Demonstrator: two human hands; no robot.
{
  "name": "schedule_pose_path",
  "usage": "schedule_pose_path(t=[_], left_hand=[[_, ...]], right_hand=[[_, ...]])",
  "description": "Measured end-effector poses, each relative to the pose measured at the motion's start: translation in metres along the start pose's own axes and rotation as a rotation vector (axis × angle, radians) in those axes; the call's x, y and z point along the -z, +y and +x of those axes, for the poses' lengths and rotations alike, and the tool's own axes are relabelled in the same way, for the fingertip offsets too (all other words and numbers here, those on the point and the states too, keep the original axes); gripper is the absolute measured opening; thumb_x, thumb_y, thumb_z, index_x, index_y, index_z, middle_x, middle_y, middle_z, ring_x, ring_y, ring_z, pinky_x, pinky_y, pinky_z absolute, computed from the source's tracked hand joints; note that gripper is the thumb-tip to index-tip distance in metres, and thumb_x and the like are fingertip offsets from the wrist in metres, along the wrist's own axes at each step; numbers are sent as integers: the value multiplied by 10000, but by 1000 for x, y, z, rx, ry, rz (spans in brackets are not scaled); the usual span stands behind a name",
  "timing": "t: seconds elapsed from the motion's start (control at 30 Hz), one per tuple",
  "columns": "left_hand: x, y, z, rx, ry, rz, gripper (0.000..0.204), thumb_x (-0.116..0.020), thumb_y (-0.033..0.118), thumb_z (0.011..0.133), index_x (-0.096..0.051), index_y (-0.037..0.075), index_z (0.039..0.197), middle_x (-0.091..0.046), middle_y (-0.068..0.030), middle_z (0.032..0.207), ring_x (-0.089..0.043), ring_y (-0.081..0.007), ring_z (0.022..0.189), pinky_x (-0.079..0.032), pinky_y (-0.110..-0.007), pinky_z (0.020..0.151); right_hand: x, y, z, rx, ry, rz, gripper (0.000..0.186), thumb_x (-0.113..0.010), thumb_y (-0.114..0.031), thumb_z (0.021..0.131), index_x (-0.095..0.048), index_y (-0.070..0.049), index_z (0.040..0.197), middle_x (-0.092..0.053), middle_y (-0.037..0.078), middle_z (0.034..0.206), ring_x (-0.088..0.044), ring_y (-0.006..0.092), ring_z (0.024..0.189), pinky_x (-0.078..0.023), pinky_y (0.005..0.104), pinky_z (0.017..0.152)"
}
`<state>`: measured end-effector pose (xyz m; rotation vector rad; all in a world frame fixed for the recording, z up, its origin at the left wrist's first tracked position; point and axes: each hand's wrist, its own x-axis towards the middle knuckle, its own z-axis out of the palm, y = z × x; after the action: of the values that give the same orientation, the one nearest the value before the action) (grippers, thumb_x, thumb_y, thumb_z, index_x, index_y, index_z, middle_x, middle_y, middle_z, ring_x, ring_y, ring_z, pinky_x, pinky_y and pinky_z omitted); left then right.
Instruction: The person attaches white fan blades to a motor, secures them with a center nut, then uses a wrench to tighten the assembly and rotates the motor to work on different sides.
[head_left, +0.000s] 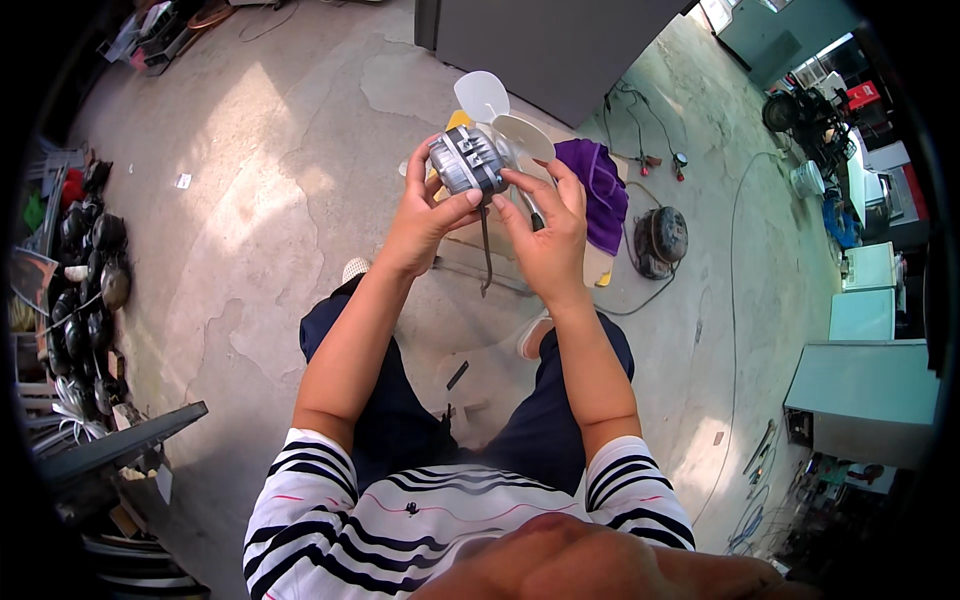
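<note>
Concrete floor (230, 330), worn and patchy, sunlit in places; tall grey cabinet (530, 60) beyond, a heap of dark rounded units (90, 285) along the left side. Low counter (502, 256) in front of the seated person, close to the knees, presumably so the work sits within easy reach.

Fan motor (465, 160) held up over the counter, between both hands. Left grip (425, 215) clasps the motor body, thumb at the lower edge, fingers round the far left side; likely the one bearing the weight. Right grip (555, 225) closed lightly on the blade-side end, thumb and fingertips against it, perhaps to steady or angle it. Raised and tipped like this, the body would be easier to look over. Dark slim item (538, 221) beside the right palm; cannot tell whether held or lying behind. Purple cloth (600, 195) draped at the counter's right side, possibly for wiping or padding.

Motor looks squat and blocky: silvery ribbed casing, darker band across the middle, small metal fittings on top. Pale blades (482, 95) fan out from the far end, broad, rounded, seemingly whole. Narrow dark strip (487, 250) hangs below the motor; probably its lead.
</note>
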<state>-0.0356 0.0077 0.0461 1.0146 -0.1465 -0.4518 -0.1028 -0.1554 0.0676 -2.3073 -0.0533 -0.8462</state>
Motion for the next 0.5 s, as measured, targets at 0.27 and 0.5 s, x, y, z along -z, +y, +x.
schedule_pose_path(t=[0.27,0.5], left_hand=[[-6,0,-2,-3,-41,-22,865,-744,193,888,-203,190,1564,-473,-200,1412,-600,-290,1230,-593,-436,951],[-5,3,1,40,-42,-110,833,-712,186,912,-197,186,1566,-455,-200,1429,-596,-290,1239,-589,-432,961]], right_hand=[[-5,1,-2,-63,41,161,328,-842,-152,775,-752,-118,1088,-634,145,1240,-605,332,1148,-456,425,995],[-6,-4,-1,-34,47,130,383,-864,-203,748,-729,-130,1099,-639,133,1226,-595,323,1165,-449,436,1004]])
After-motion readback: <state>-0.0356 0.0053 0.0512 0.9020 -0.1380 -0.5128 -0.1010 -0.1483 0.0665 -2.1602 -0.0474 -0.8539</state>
